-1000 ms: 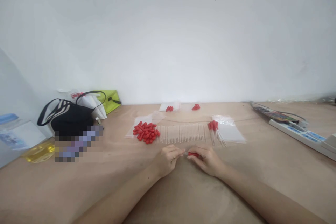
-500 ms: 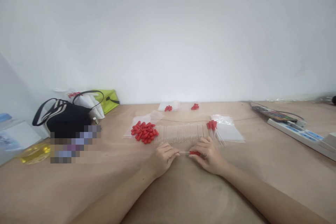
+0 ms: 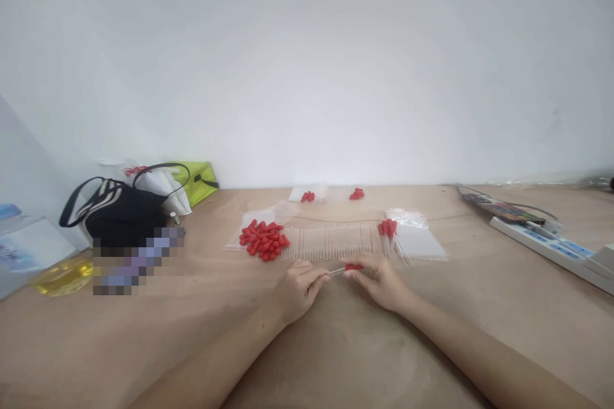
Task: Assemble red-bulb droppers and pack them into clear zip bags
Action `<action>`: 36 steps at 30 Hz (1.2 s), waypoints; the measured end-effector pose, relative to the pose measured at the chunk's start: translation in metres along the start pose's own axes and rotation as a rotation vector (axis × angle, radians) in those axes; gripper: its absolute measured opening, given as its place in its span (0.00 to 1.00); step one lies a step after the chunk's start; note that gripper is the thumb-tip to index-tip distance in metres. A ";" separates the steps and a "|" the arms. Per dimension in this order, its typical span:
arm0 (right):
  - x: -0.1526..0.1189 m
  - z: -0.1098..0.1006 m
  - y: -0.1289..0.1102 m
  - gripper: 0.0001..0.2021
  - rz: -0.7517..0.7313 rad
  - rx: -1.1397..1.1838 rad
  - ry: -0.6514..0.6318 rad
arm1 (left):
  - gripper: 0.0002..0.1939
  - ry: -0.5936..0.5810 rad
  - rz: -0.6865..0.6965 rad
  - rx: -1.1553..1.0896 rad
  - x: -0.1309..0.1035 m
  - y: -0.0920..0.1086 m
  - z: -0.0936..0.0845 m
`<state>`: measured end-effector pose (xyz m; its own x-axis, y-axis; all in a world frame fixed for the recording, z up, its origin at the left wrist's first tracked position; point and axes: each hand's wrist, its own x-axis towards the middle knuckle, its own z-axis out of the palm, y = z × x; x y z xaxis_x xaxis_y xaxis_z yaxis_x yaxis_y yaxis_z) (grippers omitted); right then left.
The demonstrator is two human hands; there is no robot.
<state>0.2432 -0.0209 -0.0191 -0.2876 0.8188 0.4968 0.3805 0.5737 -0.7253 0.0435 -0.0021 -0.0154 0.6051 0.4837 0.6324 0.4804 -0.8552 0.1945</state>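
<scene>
My left hand (image 3: 298, 291) pinches one end of a thin clear dropper tube (image 3: 337, 272). My right hand (image 3: 377, 281) is closed on a red rubber bulb (image 3: 354, 267) at the tube's other end. Just beyond my hands, many similar clear tubes (image 3: 326, 241) lie side by side in a row. A heap of red bulbs (image 3: 263, 241) rests on clear plastic bags at the row's left end. To the right, several droppers with red bulbs (image 3: 387, 228) lie bunched, their tubes pointing towards me.
Clear bags (image 3: 417, 236) lie at the right; two small groups of red bulbs (image 3: 356, 194) sit near the wall. A black bag (image 3: 127, 214), a green bag (image 3: 197, 182) and a bottle of yellow liquid (image 3: 64, 276) stand left. A white power strip (image 3: 542, 244) lies right.
The bulb end of the dropper has risen slightly, so it now slants up to the right. My right hand's fingers have shifted along the bulb, showing more of it.
</scene>
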 end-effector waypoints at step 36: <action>0.039 -0.047 0.038 0.12 0.547 -0.943 0.012 | 0.06 -0.141 -0.183 -0.069 -0.001 -0.006 -0.009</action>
<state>0.2876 0.0336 -0.0050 0.1326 0.9649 0.2266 0.9768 -0.0883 -0.1953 0.0345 0.0011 -0.0103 0.5973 0.6487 0.4716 0.5484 -0.7594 0.3501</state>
